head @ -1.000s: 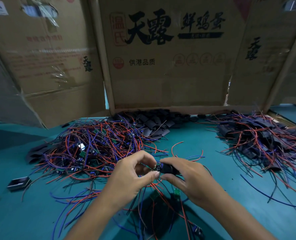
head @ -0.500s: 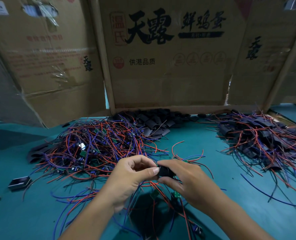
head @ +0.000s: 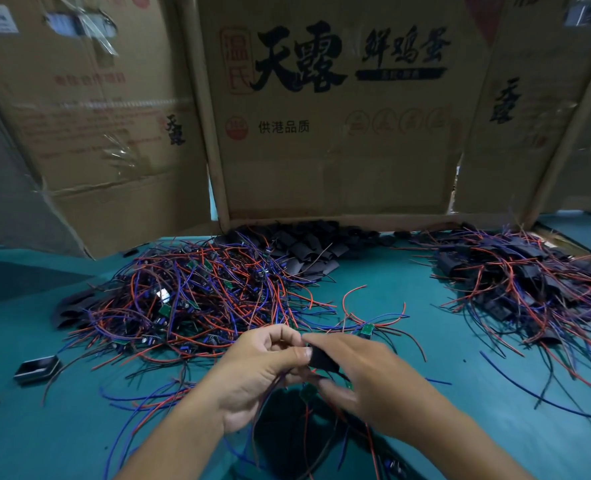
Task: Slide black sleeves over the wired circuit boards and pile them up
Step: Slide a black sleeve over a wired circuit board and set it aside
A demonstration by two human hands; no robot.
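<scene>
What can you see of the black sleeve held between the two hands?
The black sleeve is a short, flat, matte tube, soft plastic by its look. It is held above the teal table, tilted slightly. The left hand pinches its left end with the thumb; the right hand holds it from the other side. Thin wires hang below it. Motion blur hides whether a board is inside.

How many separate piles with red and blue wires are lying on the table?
2. The pile of bare wired boards lies left of centre, beyond the left hand. The pile of sleeved boards lies far right, running out of view, so more may be hidden.
</scene>
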